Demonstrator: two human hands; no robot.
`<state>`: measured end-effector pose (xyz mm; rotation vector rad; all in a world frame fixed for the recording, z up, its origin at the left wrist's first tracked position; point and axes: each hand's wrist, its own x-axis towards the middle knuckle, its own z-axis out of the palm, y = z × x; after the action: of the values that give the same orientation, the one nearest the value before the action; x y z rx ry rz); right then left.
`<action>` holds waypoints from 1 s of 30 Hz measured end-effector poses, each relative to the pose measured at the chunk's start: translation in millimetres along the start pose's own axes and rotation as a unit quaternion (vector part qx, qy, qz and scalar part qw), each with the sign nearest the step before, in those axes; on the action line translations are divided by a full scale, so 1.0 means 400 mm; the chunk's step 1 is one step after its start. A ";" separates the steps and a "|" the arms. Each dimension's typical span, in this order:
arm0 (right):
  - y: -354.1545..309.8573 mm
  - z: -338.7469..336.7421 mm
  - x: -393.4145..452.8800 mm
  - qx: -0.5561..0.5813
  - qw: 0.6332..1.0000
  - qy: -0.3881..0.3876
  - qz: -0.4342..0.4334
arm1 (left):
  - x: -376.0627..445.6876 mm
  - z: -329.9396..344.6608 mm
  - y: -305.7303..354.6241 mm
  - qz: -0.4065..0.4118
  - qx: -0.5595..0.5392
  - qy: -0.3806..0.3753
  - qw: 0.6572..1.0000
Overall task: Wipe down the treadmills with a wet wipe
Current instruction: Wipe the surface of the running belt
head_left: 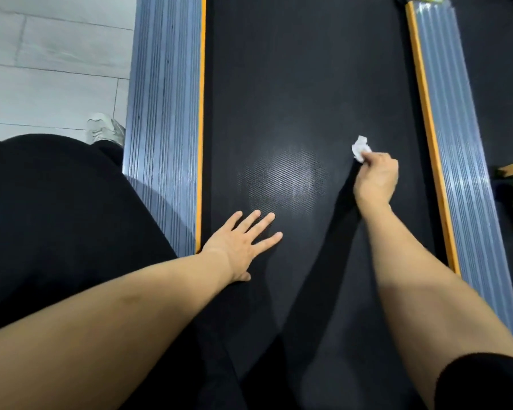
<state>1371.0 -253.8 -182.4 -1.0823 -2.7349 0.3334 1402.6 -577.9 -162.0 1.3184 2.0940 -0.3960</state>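
Black textured rubber treadmill belt (302,84) between ribbed grey side rails with orange edging (163,113), no readable writing, left hand (237,245) flat on belt, fingers spread wide, right hand (376,176) fingers curled, pinching crumpled white wet wipe (360,149) at fingertips against belt

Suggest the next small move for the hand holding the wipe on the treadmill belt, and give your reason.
Probably drag the wet wipe sideways across the belt. The right hand pinches it near the belt's right side, while the left hand lies flat near the left edge, leaving the belt between them to wipe.
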 end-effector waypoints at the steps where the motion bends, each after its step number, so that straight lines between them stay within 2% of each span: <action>1: -0.046 0.002 -0.022 0.008 0.999 -0.008 0.044 | -0.001 -0.001 0.001 0.002 0.000 -0.005 1.000; 2: -0.121 0.017 -0.060 0.044 0.998 -0.032 0.032 | 0.000 -0.002 0.000 0.001 0.002 -0.006 1.000; 3: -0.208 0.032 -0.111 0.081 0.994 -0.065 -0.039 | 0.003 -0.002 -0.003 -0.001 0.006 -0.003 1.000; 4: -0.294 0.053 -0.169 0.117 0.976 -0.112 -0.149 | 0.003 -0.004 -0.004 -0.003 0.007 -0.001 1.000; 6: -0.421 0.102 -0.284 0.157 0.907 -0.181 -0.345 | 0.005 -0.007 -0.003 0.003 0.020 -0.011 1.000; 7: -0.448 0.115 -0.318 0.168 0.876 -0.193 -0.409 | 0.006 -0.010 -0.003 0.009 0.029 -0.020 0.999; 8: -0.448 0.125 -0.324 0.165 0.856 -0.203 -0.446 | 0.005 -0.011 -0.002 0.010 0.028 -0.022 0.999; 10: -0.409 0.105 -0.279 0.136 0.838 -0.200 -0.489 | 0.004 -0.010 -0.006 0.002 0.011 -0.008 1.000; 12: -0.324 0.074 -0.208 0.118 0.855 -0.163 -0.479 | 0.001 -0.006 -0.007 0.003 0.006 0.000 1.000; 13: -0.268 0.052 -0.169 0.120 0.881 -0.134 -0.437 | -0.001 -0.005 -0.004 0.004 0.006 0.002 1.000; 16: -0.082 -0.009 -0.057 0.083 0.979 -0.028 -0.187 | -0.004 -0.007 0.000 0.002 0.003 0.021 1.000; 18: -0.026 -0.025 -0.032 0.036 0.999 -0.010 0.000 | -0.008 -0.010 -0.001 0.004 -0.005 0.024 1.000; 19: -0.042 -0.021 -0.036 0.028 0.997 -0.001 0.070 | -0.010 -0.013 -0.001 0.006 -0.009 0.025 1.000; 20: -0.089 -0.010 -0.055 0.047 0.994 -0.001 0.095 | -0.009 -0.018 0.000 0.008 -0.011 0.029 1.000; 21: -0.156 0.006 -0.087 0.088 0.994 -0.012 0.067 | -0.006 -0.023 0.000 0.008 -0.007 0.037 0.999; 22: -0.229 0.025 -0.128 0.138 0.989 -0.049 -0.006 | -0.003 -0.030 -0.001 0.007 -0.005 0.051 0.999; 25: -0.395 0.075 -0.256 0.212 0.933 -0.168 -0.237 | -0.003 -0.048 -0.006 -0.001 -0.004 0.072 0.997; 28: -0.357 0.084 -0.232 0.182 0.884 -0.160 -0.400 | -0.002 -0.053 -0.013 -0.008 -0.014 0.066 0.998; 30: -0.253 0.068 -0.123 0.131 0.894 -0.136 -0.405 | 0.004 -0.050 -0.015 -0.014 -0.013 0.078 0.997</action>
<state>1333.7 -363.2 -185.2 0.2268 -2.9513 0.7119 1389.8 -568.4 -148.2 1.3442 2.2398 -0.2843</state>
